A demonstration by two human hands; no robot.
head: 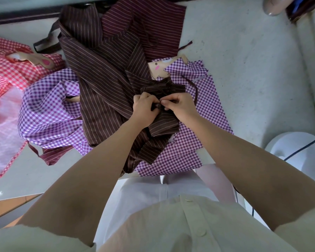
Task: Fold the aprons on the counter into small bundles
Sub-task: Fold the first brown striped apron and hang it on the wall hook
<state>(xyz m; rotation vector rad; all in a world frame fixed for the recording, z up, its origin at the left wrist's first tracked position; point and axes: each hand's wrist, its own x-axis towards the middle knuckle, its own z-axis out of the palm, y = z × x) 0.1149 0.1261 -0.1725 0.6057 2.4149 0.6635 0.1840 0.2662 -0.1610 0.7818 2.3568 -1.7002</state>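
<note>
A brown striped apron (98,73) lies crumpled over the middle of the grey counter (244,60). Part of it is gathered into a small bundle (164,122) near the front edge. My left hand (145,110) and my right hand (180,104) meet over this bundle, and both pinch a dark strap of the apron (159,106) between their fingertips. Under the brown apron lies a purple checked apron (49,110) with a cartoon face patch (158,69). A maroon striped apron (153,24) is spread behind.
A red checked apron (9,70) with a face patch covers the counter's left side. A white round object (298,151) with a dark cable stands off the counter at right. A metal item (276,4) sits at the far right corner.
</note>
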